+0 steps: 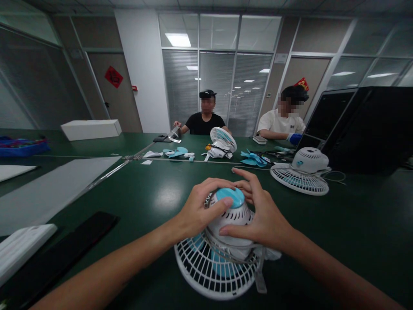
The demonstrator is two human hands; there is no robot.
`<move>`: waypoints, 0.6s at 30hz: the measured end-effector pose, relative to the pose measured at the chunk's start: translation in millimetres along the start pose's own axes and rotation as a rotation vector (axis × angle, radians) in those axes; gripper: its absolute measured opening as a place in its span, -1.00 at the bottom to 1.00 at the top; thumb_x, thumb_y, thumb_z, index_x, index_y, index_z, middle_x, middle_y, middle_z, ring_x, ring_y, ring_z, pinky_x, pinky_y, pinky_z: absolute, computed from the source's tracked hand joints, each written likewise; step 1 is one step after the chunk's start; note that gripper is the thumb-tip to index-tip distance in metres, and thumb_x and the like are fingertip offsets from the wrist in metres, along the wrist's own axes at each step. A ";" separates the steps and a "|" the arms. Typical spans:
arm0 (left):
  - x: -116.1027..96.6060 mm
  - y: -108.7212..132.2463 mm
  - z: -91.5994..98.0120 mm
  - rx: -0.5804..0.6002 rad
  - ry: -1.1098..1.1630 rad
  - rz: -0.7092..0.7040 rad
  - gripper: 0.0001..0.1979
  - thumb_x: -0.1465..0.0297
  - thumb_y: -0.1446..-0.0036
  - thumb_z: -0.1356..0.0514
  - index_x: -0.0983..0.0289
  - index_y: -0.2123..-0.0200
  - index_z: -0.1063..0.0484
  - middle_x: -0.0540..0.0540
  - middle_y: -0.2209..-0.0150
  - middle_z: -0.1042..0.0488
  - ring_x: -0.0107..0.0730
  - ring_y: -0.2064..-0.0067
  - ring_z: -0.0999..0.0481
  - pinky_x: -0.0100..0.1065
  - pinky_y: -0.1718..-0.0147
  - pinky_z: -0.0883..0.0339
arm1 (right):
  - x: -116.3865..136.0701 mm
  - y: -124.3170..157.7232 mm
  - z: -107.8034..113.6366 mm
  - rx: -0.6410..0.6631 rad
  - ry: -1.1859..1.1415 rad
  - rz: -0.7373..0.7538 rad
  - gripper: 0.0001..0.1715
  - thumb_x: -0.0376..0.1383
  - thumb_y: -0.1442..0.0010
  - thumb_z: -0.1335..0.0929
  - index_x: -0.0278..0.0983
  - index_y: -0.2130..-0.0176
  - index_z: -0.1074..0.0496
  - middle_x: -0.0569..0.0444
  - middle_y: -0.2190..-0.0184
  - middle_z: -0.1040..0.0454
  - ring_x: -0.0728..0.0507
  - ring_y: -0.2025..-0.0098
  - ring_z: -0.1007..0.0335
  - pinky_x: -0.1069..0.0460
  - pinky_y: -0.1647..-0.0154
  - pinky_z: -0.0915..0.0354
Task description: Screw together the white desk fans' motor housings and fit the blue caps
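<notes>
A small white fan (222, 254) lies face down on the green table (145, 193), its grille toward me and its motor housing up. A light blue cap (230, 196) tops the housing. My left hand (201, 209) wraps the left side of the housing, fingertips on the blue cap. My right hand (263, 211) curls round the right side, thumb pressed on the white housing. Both hands are closed on the fan.
A second white fan (301, 170) lies to the right; a third fan (222, 144) stands farther back. Blue blades (254, 158) and small parts lie mid-table. Two people sit across. Black screens (364, 125) stand right; a white box (92, 129) and grey sheets (48, 189) lie left.
</notes>
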State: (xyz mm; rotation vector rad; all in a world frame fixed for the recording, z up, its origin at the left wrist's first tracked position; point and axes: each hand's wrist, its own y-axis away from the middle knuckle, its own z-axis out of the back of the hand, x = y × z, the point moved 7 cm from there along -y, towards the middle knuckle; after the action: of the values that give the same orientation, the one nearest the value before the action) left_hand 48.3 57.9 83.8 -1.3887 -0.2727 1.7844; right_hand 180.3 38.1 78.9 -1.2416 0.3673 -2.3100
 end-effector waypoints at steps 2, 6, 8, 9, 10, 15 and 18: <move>2.2 -0.9 -0.6 -0.029 0.000 0.056 -0.69 0.26 -0.06 -0.33 0.24 0.12 -0.51 0.16 0.06 -0.56 -0.15 0.02 -0.51 -0.13 -0.02 -0.33 | -1.1 -0.1 -0.2 0.001 0.000 -0.008 0.32 -0.05 0.29 -0.63 -0.15 -0.28 0.00 -0.12 -0.05 -0.41 -0.31 -0.08 -0.42 -0.23 -0.06 -0.40; 1.0 -1.0 -3.2 0.015 -0.010 0.111 -0.63 0.30 -0.08 -0.32 0.23 0.03 -0.48 0.17 0.01 -0.53 -0.13 0.00 -0.50 -0.10 -0.04 -0.33 | -1.6 -0.6 0.6 0.006 0.008 -0.029 0.31 -0.03 0.30 -0.62 -0.15 -0.28 -0.01 -0.14 -0.08 -0.40 -0.34 -0.11 -0.40 -0.27 -0.08 -0.38; -1.1 -0.6 -3.0 0.055 -0.007 0.101 -0.59 0.29 -0.12 -0.28 0.20 -0.05 -0.44 0.17 -0.04 -0.51 -0.11 -0.05 -0.47 -0.05 -0.08 -0.30 | -1.9 -0.7 0.7 0.010 0.000 -0.040 0.31 -0.04 0.30 -0.62 -0.16 -0.28 -0.02 -0.16 -0.10 -0.38 -0.36 -0.13 -0.38 -0.28 -0.10 -0.37; -2.1 -0.5 -2.7 0.074 0.001 0.089 -0.58 0.29 -0.14 -0.26 0.18 -0.08 -0.43 0.17 -0.06 -0.49 -0.10 -0.07 -0.46 -0.04 -0.10 -0.28 | -2.1 -0.8 0.7 0.011 -0.011 -0.042 0.32 -0.04 0.31 -0.62 -0.16 -0.28 -0.02 -0.17 -0.11 -0.38 -0.36 -0.14 -0.37 -0.28 -0.10 -0.37; -2.6 -0.3 -2.6 0.092 0.011 0.077 -0.58 0.29 -0.16 -0.24 0.15 -0.11 -0.42 0.16 -0.08 -0.48 -0.09 -0.09 -0.44 -0.02 -0.12 -0.26 | -2.2 -0.8 0.5 0.016 -0.025 -0.042 0.32 -0.04 0.31 -0.62 -0.16 -0.28 -0.01 -0.18 -0.12 -0.37 -0.36 -0.15 -0.37 -0.27 -0.10 -0.37; -1.5 -0.5 -2.2 0.106 -0.022 0.039 -0.55 0.27 -0.21 -0.22 0.11 -0.18 -0.38 0.15 -0.13 -0.40 -0.10 -0.15 -0.35 0.02 -0.19 -0.18 | -2.1 -1.0 0.0 0.028 -0.052 -0.025 0.30 -0.05 0.29 -0.62 -0.16 -0.27 -0.01 -0.18 -0.13 -0.37 -0.34 -0.15 -0.38 -0.25 -0.09 -0.39; -0.6 -1.0 -0.1 0.055 -0.086 0.047 -0.52 0.19 -0.16 -0.26 0.15 -0.15 -0.42 0.13 0.01 -0.39 -0.18 -0.02 -0.38 -0.04 -0.10 -0.28 | -2.3 -1.0 0.3 0.027 -0.037 -0.026 0.30 -0.05 0.29 -0.62 -0.16 -0.27 -0.02 -0.16 -0.11 -0.40 -0.34 -0.12 -0.40 -0.24 -0.07 -0.40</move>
State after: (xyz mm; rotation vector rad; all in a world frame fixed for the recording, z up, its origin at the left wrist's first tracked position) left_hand 48.8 58.1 84.8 -1.2919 -0.2370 1.8789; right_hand 181.3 40.2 77.9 -1.2809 0.3079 -2.3029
